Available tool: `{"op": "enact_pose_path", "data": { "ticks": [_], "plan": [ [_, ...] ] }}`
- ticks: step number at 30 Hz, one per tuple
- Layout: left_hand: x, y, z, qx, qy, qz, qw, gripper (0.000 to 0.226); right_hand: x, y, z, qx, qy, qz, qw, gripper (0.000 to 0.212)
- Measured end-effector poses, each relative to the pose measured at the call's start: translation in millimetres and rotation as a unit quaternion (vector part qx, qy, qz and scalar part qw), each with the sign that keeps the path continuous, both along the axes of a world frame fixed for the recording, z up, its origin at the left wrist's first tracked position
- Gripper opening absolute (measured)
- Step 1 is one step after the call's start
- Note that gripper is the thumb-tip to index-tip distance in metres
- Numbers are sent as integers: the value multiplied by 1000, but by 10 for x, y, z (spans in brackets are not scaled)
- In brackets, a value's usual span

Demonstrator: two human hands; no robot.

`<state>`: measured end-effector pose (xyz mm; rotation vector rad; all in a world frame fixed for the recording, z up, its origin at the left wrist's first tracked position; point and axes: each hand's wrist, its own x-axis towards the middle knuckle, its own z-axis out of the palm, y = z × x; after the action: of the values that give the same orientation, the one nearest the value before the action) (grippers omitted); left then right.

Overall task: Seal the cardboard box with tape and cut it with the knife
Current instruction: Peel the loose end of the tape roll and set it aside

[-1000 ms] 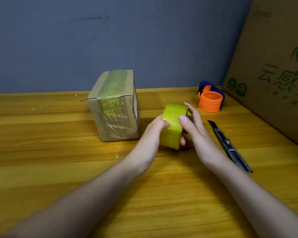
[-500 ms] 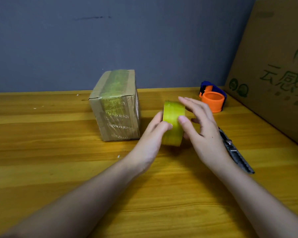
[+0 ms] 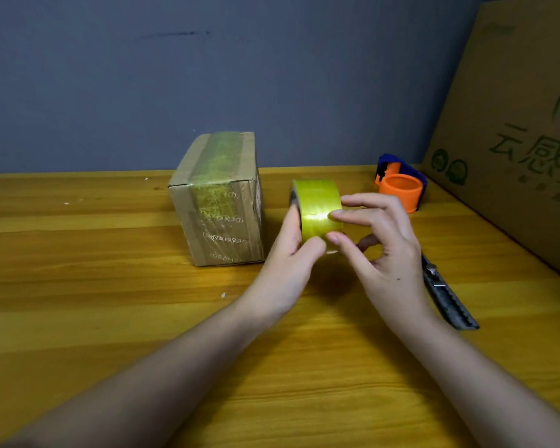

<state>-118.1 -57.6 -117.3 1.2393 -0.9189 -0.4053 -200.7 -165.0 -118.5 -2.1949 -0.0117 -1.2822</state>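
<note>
Left hand (image 3: 291,253) wrapped round the near side of the yellow-green tape roll (image 3: 317,208), thumb pressed on the roll's outer face, fingers curled behind it out of view. Roll held on edge above the wooden table (image 3: 78,318), its shadow on the wood beneath. Right hand (image 3: 388,250) touching the roll's outer face from the right with its fingertips (image 3: 335,215), fingers mostly extended and spread, thumb tucked below; whether a loose tape end is pinched there cannot be told. Cardboard box (image 3: 219,202) standing on the table just left of the roll and apart from it, flaps closed, a band of greenish tape running over the top and down the front face, faint mirrored lettering on the front. Utility knife (image 3: 446,295) lying flat on the table to the right, its forward part hidden behind the right hand, the ridged grey handle pointing toward the near right. Orange and blue tape dispenser (image 3: 401,184) sitting further back on the table, beyond the right hand's fingers, near the large cardboard sheet (image 3: 514,140) that leans at the right edge with green printed characters. Grey wall (image 3: 240,76) behind everything. Both forearms bare, reaching in from the bottom of the view
</note>
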Motion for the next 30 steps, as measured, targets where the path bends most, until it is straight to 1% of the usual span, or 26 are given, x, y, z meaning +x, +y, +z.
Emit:
{"op": "enact_pose_path", "data": {
  "ticks": [4, 6, 11, 13, 16, 17, 20, 24, 30],
  "plan": [
    [-3, 4, -18, 10, 2, -1, 1000, 52, 4, -7, -25, 15, -9, 7, 1000, 19],
    [1, 4, -22, 15, 1, 7, 1000, 52, 18, 3, -30, 25, -7, 14, 1000, 18],
    [4, -4, -20, 16, 8, 11, 1000, 54, 14, 29, -21, 6, -16, 3, 1000, 5],
    [-10, -14, -30, 6, 16, 18, 1000, 57, 12, 46, -22, 11, -27, -4, 1000, 7],
    [-33, -26, -35, -3, 34, 19, 999, 60, 11, 74, -14, 63, -45, -7, 997, 25],
    [-40, -29, -39, -3, 37, 17, 999, 61, 11, 80, -11, 66, -46, -11, 997, 28],
    [-52, -25, -35, -7, 42, 16, 999, 64, 7, 70, -19, 49, -46, -21, 997, 26],
    [-61, -24, -17, 3, 28, 16, 999, 60, 2, 42, -17, 6, -48, -21, 999, 23],
    [-62, -12, -28, 6, 8, 33, 999, 65, 11, 56, -14, 60, -41, 15, 997, 18]
  ]
}}
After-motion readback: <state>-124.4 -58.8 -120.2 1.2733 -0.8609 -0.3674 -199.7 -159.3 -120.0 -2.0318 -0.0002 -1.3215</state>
